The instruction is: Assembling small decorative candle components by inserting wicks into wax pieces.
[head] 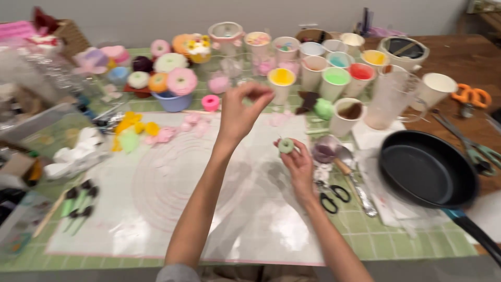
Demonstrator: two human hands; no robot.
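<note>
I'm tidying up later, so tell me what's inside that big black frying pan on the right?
The black frying pan looks bare inside: only its dark base shows, nothing lying in it. It sits partly on white paper; whatever lies beneath the pan itself is covered.

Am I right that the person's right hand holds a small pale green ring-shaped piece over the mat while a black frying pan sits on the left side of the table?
Not quite: the head view shows the black frying pan on the right side of the table, not the left. The rest holds: the right hand does hold the small pale green ring-shaped piece over the mat.
</note>
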